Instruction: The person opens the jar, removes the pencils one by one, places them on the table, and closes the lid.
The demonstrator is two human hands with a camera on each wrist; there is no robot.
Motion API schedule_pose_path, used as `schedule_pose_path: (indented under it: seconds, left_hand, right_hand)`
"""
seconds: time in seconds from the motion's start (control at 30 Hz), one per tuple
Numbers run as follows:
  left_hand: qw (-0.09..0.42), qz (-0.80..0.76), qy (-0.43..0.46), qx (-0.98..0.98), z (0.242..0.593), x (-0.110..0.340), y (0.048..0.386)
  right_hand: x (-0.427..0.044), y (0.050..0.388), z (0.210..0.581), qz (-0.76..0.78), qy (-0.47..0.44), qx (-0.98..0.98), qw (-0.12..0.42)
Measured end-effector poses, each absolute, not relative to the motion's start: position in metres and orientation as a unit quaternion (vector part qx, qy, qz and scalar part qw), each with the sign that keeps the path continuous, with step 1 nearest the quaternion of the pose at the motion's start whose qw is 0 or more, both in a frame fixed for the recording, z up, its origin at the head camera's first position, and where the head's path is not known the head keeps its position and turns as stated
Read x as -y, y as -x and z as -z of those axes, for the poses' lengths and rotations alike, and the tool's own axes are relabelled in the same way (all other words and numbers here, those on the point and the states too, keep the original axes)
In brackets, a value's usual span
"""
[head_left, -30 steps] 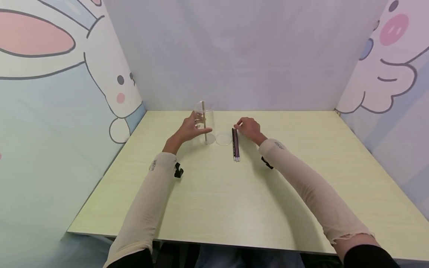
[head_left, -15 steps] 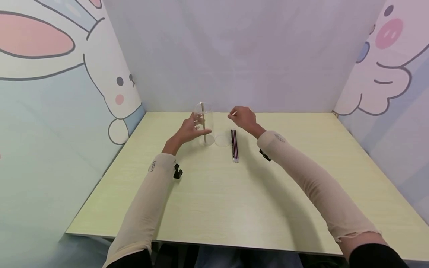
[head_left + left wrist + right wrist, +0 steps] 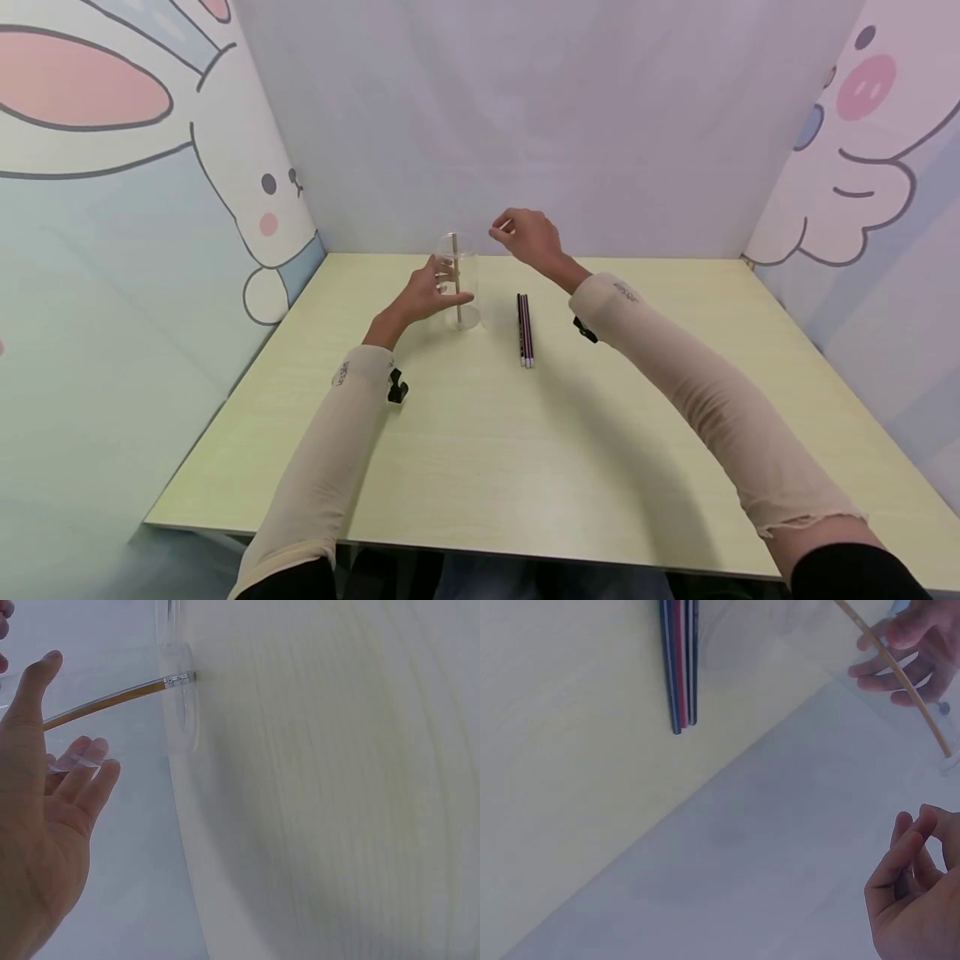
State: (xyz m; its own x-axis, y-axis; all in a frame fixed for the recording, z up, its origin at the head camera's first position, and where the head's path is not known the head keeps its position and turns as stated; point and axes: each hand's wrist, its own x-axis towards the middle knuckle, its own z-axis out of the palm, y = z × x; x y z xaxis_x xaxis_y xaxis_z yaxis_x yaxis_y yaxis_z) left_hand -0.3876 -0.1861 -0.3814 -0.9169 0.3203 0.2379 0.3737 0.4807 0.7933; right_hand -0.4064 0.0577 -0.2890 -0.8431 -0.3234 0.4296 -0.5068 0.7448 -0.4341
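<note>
My left hand (image 3: 417,297) grips a tall clear cup (image 3: 470,279), thumb and fingers around its wall. The cup stands upright near the table's back edge. Inside it leans a tan pencil (image 3: 124,695), its eraser end down at the cup's base. My right hand (image 3: 532,240) is raised to the right of the cup's rim, apart from it. In the right wrist view its fingertips (image 3: 928,817) come together with the fingers curled, and nothing shows between them. Dark pencils (image 3: 525,332) with white ends lie side by side on the table, right of the cup.
The pale wood-grain table (image 3: 420,467) runs back to a plain grey wall (image 3: 555,125). Side panels with a cartoon rabbit (image 3: 247,183) and a pig (image 3: 862,142) flank it. A black wrist clip (image 3: 397,387) sits on the left sleeve.
My right hand has risen from the far end of the pencils, up and left toward the cup's rim. A faint ring beside the cup no longer shows in the head view. The left hand stays put.
</note>
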Motion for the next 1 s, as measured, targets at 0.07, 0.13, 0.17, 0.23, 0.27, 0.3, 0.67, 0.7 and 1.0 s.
schedule_pose_path:
  seconds: [0.07,0.13,0.17,0.23,0.27,0.3,0.67,0.7,1.0]
  left_hand:
    - [0.027,0.468,0.201,0.86,0.381,0.185,0.387]
    - [0.028,0.469,0.201,0.86,0.38,0.185,0.386]
    - [0.028,0.469,0.201,0.86,0.38,0.184,0.386]
    - [0.03,0.467,0.201,0.86,0.379,0.184,0.386]
    - [0.031,0.467,0.201,0.86,0.38,0.183,0.386]
    - [0.032,0.467,0.202,0.86,0.38,0.183,0.386]
    - [0.028,0.468,0.202,0.86,0.377,0.178,0.385]
    - [0.028,0.467,0.201,0.861,0.377,0.177,0.384]
    - [0.031,0.462,0.202,0.863,0.376,0.175,0.385]
  right_hand:
    - [-0.053,0.404,0.284,-0.278,-0.236,0.916,0.168]
    - [-0.048,0.402,0.279,-0.281,-0.246,0.912,0.168]
    - [-0.045,0.401,0.277,-0.281,-0.251,0.911,0.168]
    - [-0.04,0.399,0.274,-0.28,-0.257,0.91,0.167]
    - [-0.038,0.399,0.273,-0.279,-0.26,0.909,0.167]
    - [-0.037,0.398,0.272,-0.279,-0.261,0.909,0.166]
    - [-0.029,0.396,0.269,-0.272,-0.277,0.906,0.168]
    - [-0.029,0.396,0.269,-0.273,-0.278,0.905,0.171]
    - [-0.021,0.398,0.274,-0.267,-0.284,0.903,0.179]
